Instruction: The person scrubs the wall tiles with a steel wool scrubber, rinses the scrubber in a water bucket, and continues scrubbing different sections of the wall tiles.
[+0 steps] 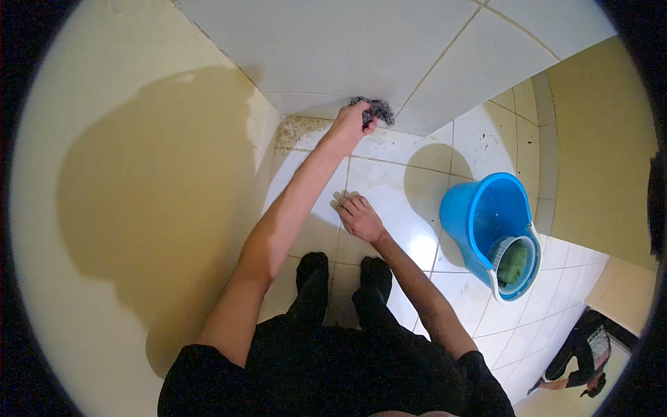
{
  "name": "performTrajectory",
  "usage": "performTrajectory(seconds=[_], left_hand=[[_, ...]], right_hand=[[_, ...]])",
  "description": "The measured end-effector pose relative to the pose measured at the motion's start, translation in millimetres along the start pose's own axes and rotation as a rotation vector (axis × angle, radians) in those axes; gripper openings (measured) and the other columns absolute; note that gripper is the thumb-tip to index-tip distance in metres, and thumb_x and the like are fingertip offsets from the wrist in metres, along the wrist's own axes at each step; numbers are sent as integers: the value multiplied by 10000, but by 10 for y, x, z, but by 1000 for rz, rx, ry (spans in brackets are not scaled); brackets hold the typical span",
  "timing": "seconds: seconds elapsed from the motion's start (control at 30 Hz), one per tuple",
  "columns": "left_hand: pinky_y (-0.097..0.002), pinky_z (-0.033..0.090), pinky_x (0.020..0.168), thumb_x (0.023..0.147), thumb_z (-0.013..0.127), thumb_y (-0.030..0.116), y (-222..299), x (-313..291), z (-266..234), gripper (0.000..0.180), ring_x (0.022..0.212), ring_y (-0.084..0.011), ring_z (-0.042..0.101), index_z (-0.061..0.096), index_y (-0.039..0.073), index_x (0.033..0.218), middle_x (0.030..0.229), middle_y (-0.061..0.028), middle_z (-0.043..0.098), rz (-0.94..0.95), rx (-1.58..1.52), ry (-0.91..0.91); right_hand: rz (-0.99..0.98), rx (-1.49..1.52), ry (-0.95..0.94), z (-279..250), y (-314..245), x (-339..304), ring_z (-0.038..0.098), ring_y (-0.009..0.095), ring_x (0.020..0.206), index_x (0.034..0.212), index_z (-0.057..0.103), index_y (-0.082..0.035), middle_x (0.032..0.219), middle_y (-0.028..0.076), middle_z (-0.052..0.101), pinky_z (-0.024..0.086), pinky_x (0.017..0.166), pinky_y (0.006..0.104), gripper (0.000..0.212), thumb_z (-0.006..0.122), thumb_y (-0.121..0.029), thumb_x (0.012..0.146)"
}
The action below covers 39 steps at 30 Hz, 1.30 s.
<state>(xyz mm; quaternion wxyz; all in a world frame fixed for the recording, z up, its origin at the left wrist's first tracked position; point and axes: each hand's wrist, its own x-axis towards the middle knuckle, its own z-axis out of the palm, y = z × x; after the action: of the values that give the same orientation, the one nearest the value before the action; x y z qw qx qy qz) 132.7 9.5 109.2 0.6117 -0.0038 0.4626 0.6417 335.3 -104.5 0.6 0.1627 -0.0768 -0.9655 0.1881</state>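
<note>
My left hand (354, 125), at the end of an outstretched arm, is closed on a grey metal scouring pad (376, 111). The pad is against the foot of the white tiled wall (333, 48), where it meets the floor. Dirty brown specks mark the floor strip (299, 129) left of that hand, along the wall's base. Nearer to me, my right hand (360, 217) holds nothing and has its fingers spread a little over the white floor tiles (399, 191). Whether its fingertips touch the floor I cannot tell.
To the right stands a blue mop bucket (458, 212) with a white handle; a green cloth (513, 265) lies in its wringer basket. A cream wall (139, 174) rises close on the left, a yellowish panel (597, 153) at the right. A person (580, 354) shows at lower right.
</note>
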Motion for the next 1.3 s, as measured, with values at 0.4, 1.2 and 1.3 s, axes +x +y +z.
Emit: performTrajectory(seconds=[0.4, 1.2, 1.3], left_hand=[[-260, 462, 528, 1002, 496, 110, 7, 66, -237, 128, 724, -205, 550, 468, -5, 1050, 865, -139, 530, -84, -119, -28], [-278, 450, 524, 979, 476, 86, -140, 253, -479, 115, 691, -192, 550, 456, -26, 991, 855, -134, 525, -9, -121, 94], [-268, 485, 528, 1003, 494, 117, 66, -164, 112, 154, 712, -197, 556, 469, -15, 1078, 871, -139, 538, 51, -33, -65]], right_hand=[[-25, -7, 19, -14, -95, 118, 543, 290, 1158, 1221, 615, -36, 1253, 123, 578, 401, 1053, 462, 386, 640, -131, 848], [-45, 37, -17, 17, -158, 213, 512, 296, 1264, 1226, 616, -36, 1328, 123, 570, 384, 1092, 453, 429, 622, -116, 804], [1, 18, 0, -16, -35, 44, 511, 295, 1264, 1223, 615, -32, 1314, 124, 571, 384, 1085, 454, 433, 626, -118, 798]])
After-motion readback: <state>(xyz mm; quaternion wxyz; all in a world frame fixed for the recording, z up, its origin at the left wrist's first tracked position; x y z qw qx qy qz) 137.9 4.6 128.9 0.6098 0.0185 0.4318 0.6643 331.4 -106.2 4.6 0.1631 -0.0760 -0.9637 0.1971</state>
